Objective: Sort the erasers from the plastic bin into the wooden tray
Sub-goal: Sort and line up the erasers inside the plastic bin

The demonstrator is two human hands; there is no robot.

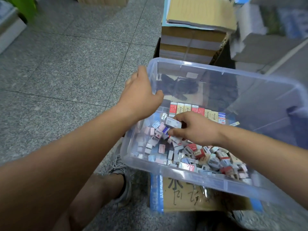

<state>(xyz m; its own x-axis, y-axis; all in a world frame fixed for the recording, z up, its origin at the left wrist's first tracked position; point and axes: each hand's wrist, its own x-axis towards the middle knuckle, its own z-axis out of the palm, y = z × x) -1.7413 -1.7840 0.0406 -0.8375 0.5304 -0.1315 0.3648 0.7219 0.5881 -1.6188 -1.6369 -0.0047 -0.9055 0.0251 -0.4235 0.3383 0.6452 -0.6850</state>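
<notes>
Nearest, grey shoe (120, 165) on speckled stone floor (66, 64). Just beyond, cardboard box (183, 197) with blue edge, carrying the clear plastic bin (166, 170).

Against bin's near wall, deep heap of loose erasers (208, 155) in red, white, pink and blue wrappers, too many to count. Right hand (198, 129) inside bin above the heap, pinching 1 white-grey eraser (173, 122) between thumb and fingers, clear of the pile.

Further in, 1 row of erasers (196, 110) standing upright side by side, red and yellow faces forward. Left hand (141, 94) at bin's far-left corner, gripping the rim, thumb inside, fingers outside.

Behind, stacks of paper bundles (191, 45).

Progress, as judged: early at best. Bulk of stock loose in bin, only that 1 row in any order.

Wooden tray nowhere identifiable. Cannot tell whether the row sits in something or on bare plastic. Wrapper print unreadable. Left fingertips hidden behind bin wall. Bin's right end cut off by frame edge; far background blurred.
</notes>
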